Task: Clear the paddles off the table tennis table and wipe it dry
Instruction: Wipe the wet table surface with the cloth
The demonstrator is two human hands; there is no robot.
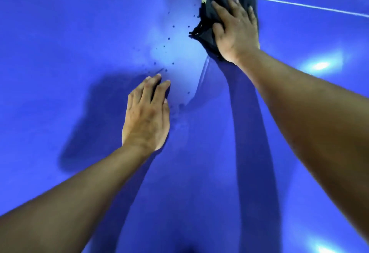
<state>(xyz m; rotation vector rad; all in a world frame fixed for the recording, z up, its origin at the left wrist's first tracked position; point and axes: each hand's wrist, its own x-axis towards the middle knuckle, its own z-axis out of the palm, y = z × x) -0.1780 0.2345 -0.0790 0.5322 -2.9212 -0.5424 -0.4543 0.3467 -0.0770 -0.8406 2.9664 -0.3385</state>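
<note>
The blue table tennis table (60,62) fills the view. My right hand (235,30) presses flat on a crumpled black cloth (207,10) at the upper middle, against the white line (299,4). Left of the cloth, dark water droplets (169,38) are scattered on the surface, and a thin wet streak (202,74) runs down from the cloth. My left hand (147,114) rests flat on the table below the droplets, fingers spread, holding nothing. No paddle is in view.
The white line crosses the top of the view from left to right. Bright lamp reflections (320,65) glare on the right side of the surface. Shadows of my arms fall across the middle.
</note>
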